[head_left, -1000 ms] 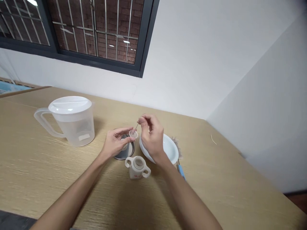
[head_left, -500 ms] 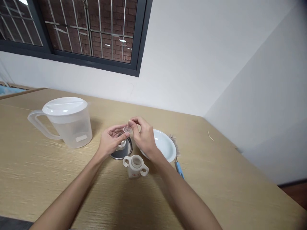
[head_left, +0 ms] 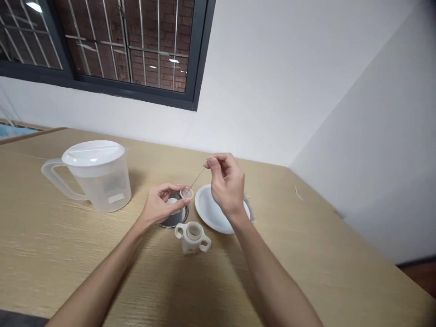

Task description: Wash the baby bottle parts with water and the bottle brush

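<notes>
My left hand (head_left: 162,202) pinches a small round translucent cap (head_left: 186,193) between thumb and fingertips. Held in the closed fingertips of my right hand (head_left: 227,184) is a thin wire-like stick (head_left: 198,176), slanting down to the cap, its lower end at the cap's face. Under my left hand lies a round dark metal dish (head_left: 173,220) bearing a white piece (head_left: 173,208), partly covered by the fingers. Nearer to me stands a small white two-handled cup (head_left: 191,240), its top uncovered. A pale plate (head_left: 207,211) sits below my right hand, partly hidden by the wrist.
At the left stands a translucent pitcher (head_left: 102,181) with a white lid. Grey bristles (head_left: 251,211) show beside the plate, the rest behind my right forearm. A thin pale strip (head_left: 299,194) lies on the wooden table (head_left: 323,254) at the right. A wall and window rise behind.
My right hand has moved up and right, away from my left, and the thin stick now shows between them. The blue brush handle has become hidden behind my forearm.
</notes>
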Motion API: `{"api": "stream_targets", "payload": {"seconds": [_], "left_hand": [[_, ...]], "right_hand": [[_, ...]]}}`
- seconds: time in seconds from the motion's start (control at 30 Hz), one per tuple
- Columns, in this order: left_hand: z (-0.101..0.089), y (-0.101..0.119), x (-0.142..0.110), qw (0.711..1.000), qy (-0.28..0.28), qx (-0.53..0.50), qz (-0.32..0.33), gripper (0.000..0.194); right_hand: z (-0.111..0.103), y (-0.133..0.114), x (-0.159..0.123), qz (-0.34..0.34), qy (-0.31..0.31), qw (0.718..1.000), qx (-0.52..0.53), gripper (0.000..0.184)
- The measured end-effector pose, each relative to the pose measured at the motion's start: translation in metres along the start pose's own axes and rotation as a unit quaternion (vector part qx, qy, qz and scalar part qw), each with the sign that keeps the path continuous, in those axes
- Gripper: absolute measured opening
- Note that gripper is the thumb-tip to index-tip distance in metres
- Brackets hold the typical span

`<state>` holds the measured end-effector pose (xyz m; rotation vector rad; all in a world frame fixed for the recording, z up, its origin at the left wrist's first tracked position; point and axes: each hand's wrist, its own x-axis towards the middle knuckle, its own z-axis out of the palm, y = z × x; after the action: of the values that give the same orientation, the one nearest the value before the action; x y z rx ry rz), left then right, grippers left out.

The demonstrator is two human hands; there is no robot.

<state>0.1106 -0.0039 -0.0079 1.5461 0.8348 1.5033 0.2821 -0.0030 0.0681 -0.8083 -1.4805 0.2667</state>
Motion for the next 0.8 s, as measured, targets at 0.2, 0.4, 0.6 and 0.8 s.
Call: {"api": "stream_targets", "payload": {"seconds": [0.2,0.4,0.6,0.8], "left_hand": [[-0.004,-0.011,0.001,0.999,-0.029,0.042,0.004,0.031],[-0.004,-0.012,0.003,0.999,-0.038,-0.008,-0.034,0.044],[-0.002,-0.007,0.002,0.998,-0.046,-0.024,-0.038,0.047],[-0.002,-0.007,0.002,0.998,-0.041,-0.031,-0.047,0.05]], "right_hand": [[-0.02,-0.01,0.015,-0.064,0.099,0.993,0.008,0.013],[-0.034,-0.016,0.02,-0.067,0.105,0.992,0.006,0.012],[-0.021,-0.015,0.014,-0.06,0.068,0.996,-0.002,0.013],[-0.021,-0.016,0.012,-0.055,0.056,0.997,-0.013,0.014]]}}
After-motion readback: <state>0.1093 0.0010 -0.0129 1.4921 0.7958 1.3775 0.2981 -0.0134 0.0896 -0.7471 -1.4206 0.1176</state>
